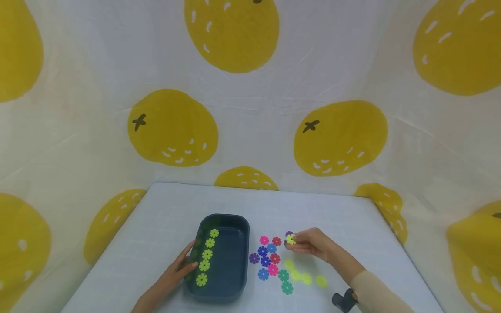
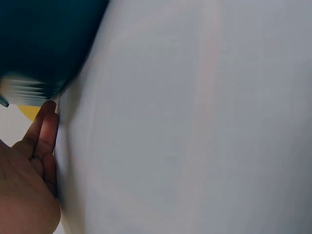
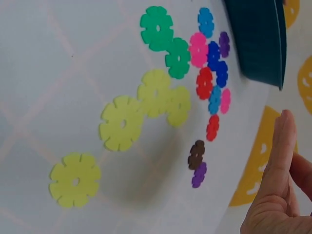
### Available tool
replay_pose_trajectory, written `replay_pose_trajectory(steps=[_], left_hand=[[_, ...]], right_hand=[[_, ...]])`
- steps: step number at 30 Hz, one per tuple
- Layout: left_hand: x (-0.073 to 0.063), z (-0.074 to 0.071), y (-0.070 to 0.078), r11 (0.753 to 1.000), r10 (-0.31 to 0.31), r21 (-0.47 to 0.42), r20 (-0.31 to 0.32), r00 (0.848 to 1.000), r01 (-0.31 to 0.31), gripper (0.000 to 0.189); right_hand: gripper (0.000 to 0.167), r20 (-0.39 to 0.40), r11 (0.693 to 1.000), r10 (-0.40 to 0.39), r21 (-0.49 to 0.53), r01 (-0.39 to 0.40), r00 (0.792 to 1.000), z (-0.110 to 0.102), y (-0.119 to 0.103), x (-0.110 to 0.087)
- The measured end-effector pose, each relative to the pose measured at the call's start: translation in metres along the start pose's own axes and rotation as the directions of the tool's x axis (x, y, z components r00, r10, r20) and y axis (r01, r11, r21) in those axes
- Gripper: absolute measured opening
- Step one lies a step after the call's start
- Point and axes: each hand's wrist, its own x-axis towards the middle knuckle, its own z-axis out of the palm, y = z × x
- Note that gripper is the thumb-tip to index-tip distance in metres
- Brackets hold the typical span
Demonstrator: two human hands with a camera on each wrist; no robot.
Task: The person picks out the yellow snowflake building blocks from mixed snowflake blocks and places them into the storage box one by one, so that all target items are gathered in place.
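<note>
Head view shows me the right hand (image 1: 314,244), right of the dark tray (image 1: 230,261), fingertips pinching one yellow disc (image 1: 291,239). It looks light, stiff, slightly slippery; best gripped by its notched rim. The left hand (image 1: 176,270) rests loosely extended against the tray's left side. Right wrist view hides the pinched disc.

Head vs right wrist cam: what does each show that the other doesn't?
Head only: the row of five yellow discs inside the tray, and the pinched yellow disc in the right hand.
Right wrist only: the brown disc in full, next to a purple disc; in the head view the right hand appears to hide most of it.
Both: tray, right hand, and loose discs on the table, including four yellow and two green.
</note>
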Motion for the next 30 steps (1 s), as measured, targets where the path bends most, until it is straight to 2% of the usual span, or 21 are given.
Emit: replay_pose_trajectory(steps=[14, 21, 30], left_hand=[[-0.002, 0.000, 0.000, 1.000, 0.005, -0.003, -0.002, 1.000, -0.005, 0.076], [-0.002, 0.000, -0.001, 1.000, -0.004, 0.014, -0.008, 1.000, 0.004, 0.076], [0.001, 0.001, -0.002, 1.000, -0.008, 0.002, -0.005, 1.000, 0.008, 0.076]], right_hand=[[0.033, 0.028, 0.999, -0.029, -0.044, 0.031, 0.999, 0.019, -0.010, 0.003], [0.037, 0.056, 1.000, -0.029, -0.009, 0.029, 0.998, 0.027, -0.014, 0.006], [0.038, 0.065, 0.998, -0.040, -0.044, 0.043, 0.997, 0.038, -0.020, 0.009]])
